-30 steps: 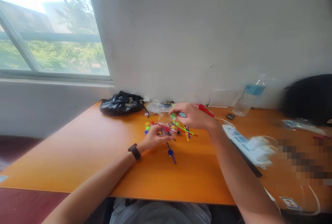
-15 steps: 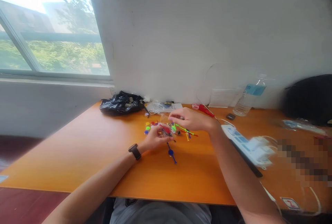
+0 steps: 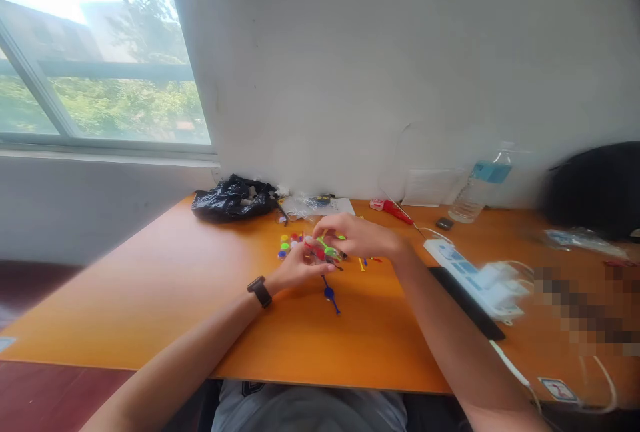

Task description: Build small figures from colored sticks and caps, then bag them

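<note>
My left hand (image 3: 293, 271), with a dark watch (image 3: 259, 292) on the wrist, is closed around a small clear and red bundle (image 3: 319, 253), perhaps plastic pieces; its exact kind is unclear. Just above it, my right hand (image 3: 367, 237) pinches a thin bright green plastic piece with a round disc (image 3: 330, 252). That piece overlaps the bundle from my view; whether they touch I cannot tell. A blue piece of similar shape (image 3: 329, 293) lies on the table below my hands. Small round yellow, green and blue pieces (image 3: 285, 247) sit left of my fingers, and yellow sticks (image 3: 362, 264) lie under my right wrist.
The orange table (image 3: 165, 299) meets a white wall. Along the back are a black plastic bag (image 3: 233, 200), a red-handled tool (image 3: 397, 211) and a water bottle (image 3: 473, 195). A white power strip (image 3: 457, 265) with cables and a black flat object (image 3: 467, 302) lie beside my right forearm.
My right hand has moved left and closer to my left hand, bringing the green piece over the bundle. My left hand stays nearly in place.
</note>
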Motion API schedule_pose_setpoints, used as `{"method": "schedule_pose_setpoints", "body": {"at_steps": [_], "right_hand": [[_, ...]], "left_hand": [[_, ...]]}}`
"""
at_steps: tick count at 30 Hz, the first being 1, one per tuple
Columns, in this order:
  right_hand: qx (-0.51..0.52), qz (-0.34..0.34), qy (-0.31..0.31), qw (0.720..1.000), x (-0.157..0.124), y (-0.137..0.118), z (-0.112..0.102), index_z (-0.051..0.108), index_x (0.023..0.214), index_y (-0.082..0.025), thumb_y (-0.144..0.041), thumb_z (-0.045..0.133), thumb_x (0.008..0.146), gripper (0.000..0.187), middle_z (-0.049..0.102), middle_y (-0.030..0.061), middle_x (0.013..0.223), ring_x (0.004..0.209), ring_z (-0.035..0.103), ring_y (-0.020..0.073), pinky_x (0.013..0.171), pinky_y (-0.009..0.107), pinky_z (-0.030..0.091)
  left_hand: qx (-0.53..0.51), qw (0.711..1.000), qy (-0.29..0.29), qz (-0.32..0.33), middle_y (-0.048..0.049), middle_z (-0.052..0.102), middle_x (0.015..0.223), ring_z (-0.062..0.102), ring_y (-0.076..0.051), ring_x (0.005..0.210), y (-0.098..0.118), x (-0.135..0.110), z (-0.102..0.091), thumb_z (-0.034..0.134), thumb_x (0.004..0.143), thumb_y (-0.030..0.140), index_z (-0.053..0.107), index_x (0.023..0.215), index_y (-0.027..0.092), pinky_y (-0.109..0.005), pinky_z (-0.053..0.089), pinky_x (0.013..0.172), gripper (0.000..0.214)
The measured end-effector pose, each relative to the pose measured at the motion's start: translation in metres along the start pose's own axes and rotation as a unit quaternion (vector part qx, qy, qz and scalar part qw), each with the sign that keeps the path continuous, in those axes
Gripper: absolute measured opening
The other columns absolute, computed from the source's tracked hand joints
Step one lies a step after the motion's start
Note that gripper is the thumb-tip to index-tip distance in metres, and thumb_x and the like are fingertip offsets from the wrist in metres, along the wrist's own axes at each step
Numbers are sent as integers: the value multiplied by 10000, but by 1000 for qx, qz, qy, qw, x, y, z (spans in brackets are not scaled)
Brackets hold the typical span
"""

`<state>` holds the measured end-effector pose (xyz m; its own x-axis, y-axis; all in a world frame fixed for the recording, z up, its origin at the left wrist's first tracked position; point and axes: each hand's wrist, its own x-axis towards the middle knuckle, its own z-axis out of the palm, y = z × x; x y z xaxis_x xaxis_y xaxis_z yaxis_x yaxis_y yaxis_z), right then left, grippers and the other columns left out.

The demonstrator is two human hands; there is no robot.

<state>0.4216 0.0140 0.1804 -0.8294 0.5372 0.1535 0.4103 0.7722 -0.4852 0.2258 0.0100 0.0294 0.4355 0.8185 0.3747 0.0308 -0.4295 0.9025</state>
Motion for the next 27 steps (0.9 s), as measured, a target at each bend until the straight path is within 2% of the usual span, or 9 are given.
{"method": "schedule_pose_setpoints", "body": {"at_steps": [5, 9, 11, 18, 23, 25, 27], "right_hand": [[3, -10, -15, 1000, 1, 0, 2, 784, 1055, -200, -158, 601, 942, 219, 773, 55, 1045, 883, 672, 184, 728, 264, 462], [14, 7, -51, 999, 0, -3, 1, 785, 1072, -201, -123, 596, 911, 261, 769, 38, 956, 789, 642, 172, 686, 261, 443], [22, 3, -46, 999, 0, -4, 2, 780, 1060, -196, -139, 582, 926, 245, 762, 36, 941, 760, 627, 162, 667, 258, 430], [-15, -2, 49, 999, 3, -7, 1, 715, 922, -180, -187, 562, 948, 155, 714, 27, 855, 756, 588, 161, 676, 273, 406], [-46, 8, 170, 984, -3, -25, -8, 669, 905, -187, -242, 576, 960, 121, 712, 49, 896, 794, 583, 174, 712, 297, 418], [-37, 19, 139, 989, -7, -29, -9, 666, 870, -190, -303, 578, 979, 180, 694, 34, 827, 733, 569, 162, 660, 289, 400], [-24, 32, 30, 999, -9, -28, -5, 686, 858, -192, -335, 588, 976, 210, 685, 18, 777, 664, 555, 146, 598, 277, 374]], "left_hand": [[-19, 1000, 10, -3, -116, 785, 1019, 729, -246, 947, 0, 0, 0, 785, 898, 534, 791, 1014, 138, -315, 564, 818, 413], [-60, 998, -7, -7, -149, 792, 1089, 743, -279, 985, -1, 1, 2, 742, 921, 576, 784, 1090, 130, -350, 582, 850, 479], [-57, 998, -2, -4, -156, 794, 1092, 740, -283, 992, 1, 1, 3, 738, 923, 580, 787, 1089, 126, -351, 581, 850, 486], [-21, 998, 48, -21, -96, 769, 923, 704, -218, 868, 20, 0, 3, 689, 964, 552, 773, 893, 141, -300, 535, 785, 425], [-42, 993, 106, -39, -62, 741, 813, 667, -179, 746, 20, 2, 1, 697, 955, 550, 732, 871, 146, -263, 493, 674, 414], [-52, 988, 140, -33, -57, 738, 808, 666, -177, 747, 16, 4, -1, 707, 946, 553, 717, 855, 149, -262, 497, 677, 414], [-63, 983, 170, -22, -48, 729, 792, 663, -173, 740, 11, 6, -3, 724, 930, 559, 705, 844, 150, -260, 500, 675, 418]]}}
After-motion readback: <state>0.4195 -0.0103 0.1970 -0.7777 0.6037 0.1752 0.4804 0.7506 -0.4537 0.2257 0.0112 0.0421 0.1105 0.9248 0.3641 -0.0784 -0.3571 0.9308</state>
